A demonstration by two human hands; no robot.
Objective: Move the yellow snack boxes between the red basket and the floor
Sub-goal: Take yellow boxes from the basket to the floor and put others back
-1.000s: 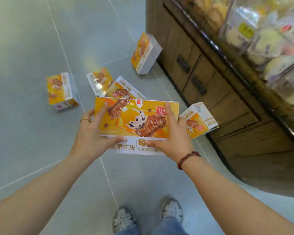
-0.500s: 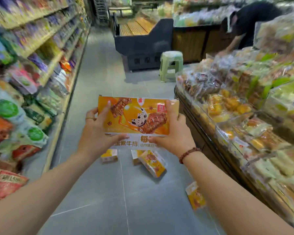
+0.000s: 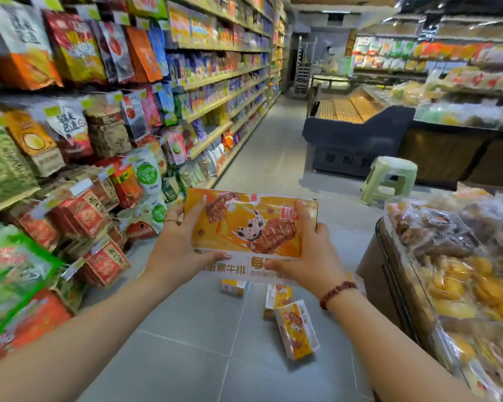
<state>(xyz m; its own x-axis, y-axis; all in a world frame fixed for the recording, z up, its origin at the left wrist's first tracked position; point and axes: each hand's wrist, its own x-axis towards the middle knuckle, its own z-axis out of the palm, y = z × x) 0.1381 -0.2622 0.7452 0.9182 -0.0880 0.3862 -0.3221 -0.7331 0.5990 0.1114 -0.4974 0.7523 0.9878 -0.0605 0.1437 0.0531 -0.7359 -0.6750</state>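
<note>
A yellow snack box (image 3: 250, 224) is held flat in front of me, printed face up, at about chest height above the aisle floor. My left hand (image 3: 180, 245) grips its left end and my right hand (image 3: 311, 253) grips its right end, thumbs on the white front edge. Below it, three more yellow snack boxes lie on the grey floor: one (image 3: 233, 287) partly hidden behind the held box, one (image 3: 278, 298) on its side, and the nearest one (image 3: 296, 329) tilted. No red basket is in view.
Shelves of snack bags (image 3: 84, 140) line the left side of the aisle. A counter of wrapped bread (image 3: 462, 271) stands at the right. A pale green stool (image 3: 389, 178) and a dark display bin (image 3: 357, 134) stand farther down the aisle.
The view has swung up from the floor to the aisle ahead. Both hands keep the same hold on the box, which has risen with the view.
</note>
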